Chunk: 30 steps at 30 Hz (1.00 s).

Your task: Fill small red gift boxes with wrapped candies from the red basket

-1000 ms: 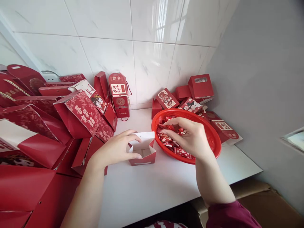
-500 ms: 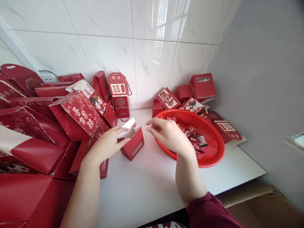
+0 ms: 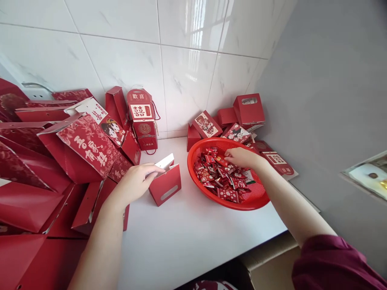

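My left hand [image 3: 136, 181] grips the back flap of a small red gift box [image 3: 165, 184] that stands open on the white table [image 3: 184, 237], left of centre. My right hand [image 3: 242, 157] reaches into a round red plastic basket [image 3: 256, 197] at the right, fingers curled down on the pile of red wrapped candies [image 3: 217, 177] inside. What the fingers hold, if anything, is hidden.
Large red paper gift bags [image 3: 84, 145] and flat boxes crowd the left side. A red lantern-shaped box [image 3: 142, 117] stands against the tiled wall. More small red boxes [image 3: 248, 108] pile up behind the basket. A grey wall closes the right, a cardboard box [image 3: 269, 262] sits below the table edge.
My right hand left the small box and moved right, back into the basket onto the candies. My left hand stays on the box, which is tipped up compared with a second ago.
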Available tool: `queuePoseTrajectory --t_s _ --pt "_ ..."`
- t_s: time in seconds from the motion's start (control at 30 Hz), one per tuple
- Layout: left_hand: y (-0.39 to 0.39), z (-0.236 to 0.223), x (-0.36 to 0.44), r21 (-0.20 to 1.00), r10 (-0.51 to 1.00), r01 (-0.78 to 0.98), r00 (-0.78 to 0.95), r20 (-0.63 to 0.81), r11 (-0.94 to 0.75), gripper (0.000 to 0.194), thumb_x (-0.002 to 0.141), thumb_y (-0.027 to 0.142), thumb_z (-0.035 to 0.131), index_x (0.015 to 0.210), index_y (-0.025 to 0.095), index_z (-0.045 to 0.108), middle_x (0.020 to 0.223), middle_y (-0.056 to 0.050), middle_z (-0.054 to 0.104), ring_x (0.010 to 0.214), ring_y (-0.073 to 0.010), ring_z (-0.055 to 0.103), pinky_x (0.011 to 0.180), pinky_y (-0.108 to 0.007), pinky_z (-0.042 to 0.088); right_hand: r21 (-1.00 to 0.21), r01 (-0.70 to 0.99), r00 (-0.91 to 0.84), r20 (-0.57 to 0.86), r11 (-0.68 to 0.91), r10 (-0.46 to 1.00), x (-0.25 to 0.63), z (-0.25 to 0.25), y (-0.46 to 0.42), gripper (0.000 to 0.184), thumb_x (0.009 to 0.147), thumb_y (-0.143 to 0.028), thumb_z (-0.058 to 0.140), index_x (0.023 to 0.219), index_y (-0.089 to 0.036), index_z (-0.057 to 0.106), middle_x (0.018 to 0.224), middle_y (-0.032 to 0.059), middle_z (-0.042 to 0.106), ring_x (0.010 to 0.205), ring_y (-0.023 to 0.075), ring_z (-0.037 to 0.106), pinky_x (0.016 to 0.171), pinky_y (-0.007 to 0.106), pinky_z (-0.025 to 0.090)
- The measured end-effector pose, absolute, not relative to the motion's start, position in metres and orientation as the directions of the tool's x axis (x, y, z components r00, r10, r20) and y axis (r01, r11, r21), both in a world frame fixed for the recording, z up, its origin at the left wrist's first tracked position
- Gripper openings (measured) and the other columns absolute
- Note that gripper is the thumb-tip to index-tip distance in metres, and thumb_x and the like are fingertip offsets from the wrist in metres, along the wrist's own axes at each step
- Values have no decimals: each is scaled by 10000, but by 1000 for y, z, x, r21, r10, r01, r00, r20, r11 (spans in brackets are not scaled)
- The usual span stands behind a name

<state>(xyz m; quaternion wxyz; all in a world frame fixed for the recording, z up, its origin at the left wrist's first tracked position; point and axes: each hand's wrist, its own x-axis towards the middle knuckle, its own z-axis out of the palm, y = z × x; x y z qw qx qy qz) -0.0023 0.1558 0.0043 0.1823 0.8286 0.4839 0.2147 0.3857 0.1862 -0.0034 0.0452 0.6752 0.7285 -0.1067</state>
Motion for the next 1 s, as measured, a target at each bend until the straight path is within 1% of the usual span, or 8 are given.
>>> queuePoseTrajectory --t_s 0.1,0.23,0.47,0.57,0.67,0.73,0.9,1.0 --pt "155 5 -2 500 885 736 435 167 -457 287 904 312 472 1019 324 735 1147 26 707 1010 -229 664 835 -308 496 -47 998 -52 -310 40 949 392 -39 218 363 909 -396 567 1085 -85 636 1127 183 658 995 259 639 816 321 472" --pt "149 11 1 497 861 704 439 256 -507 293 918 305 467 1102 290 694 1214 8 667 1076 -220 626 901 -307 475 4 1000 -5 -356 7 934 391 -64 227 396 902 -394 604 1171 -104 582 1101 115 650 937 201 639 838 374 509" --pt "124 37 8 459 794 666 367 484 -588 274 934 291 484 1154 270 646 1282 -12 592 1179 -201 554 987 -302 445 11 1000 -14 -61 15 998 375 -10 202 244 909 -273 506 1036 -115 642 1065 165 663 993 279 621 815 362 462" --pt "112 44 15 511 763 593 313 566 -622 230 925 272 505 1092 245 662 1197 -26 635 1100 -189 594 954 -291 472 -137 981 -130 81 140 988 348 25 166 260 922 -370 470 995 -188 641 904 56 683 851 215 631 724 300 453" --pt "104 42 25 656 803 484 199 562 -579 220 907 311 547 1077 223 654 1115 -42 674 975 -183 639 846 -281 518 -566 726 -303 247 391 921 313 52 124 228 902 -396 525 879 -201 640 752 -4 640 682 159 586 618 266 437" --pt "102 38 32 769 856 382 167 489 -513 285 885 360 584 1125 215 637 1103 -57 683 930 -191 652 808 -292 534 -739 494 -377 293 458 879 289 63 103 246 895 -412 553 829 -188 630 726 -2 620 648 148 564 579 261 430" --pt "101 33 34 899 858 84 349 377 -429 266 863 376 615 1045 195 684 1001 -76 699 901 -227 650 824 -342 529 -822 246 -327 428 513 842 241 66 91 250 895 -434 584 875 -189 634 820 16 633 737 152 568 664 271 465" --pt "101 33 27 890 861 30 271 430 -454 207 868 332 618 1017 207 691 950 -59 691 876 -222 636 808 -340 518 -847 164 -269 455 506 849 220 57 101 280 904 -469 568 867 -195 614 792 7 600 700 137 531 637 257 447"
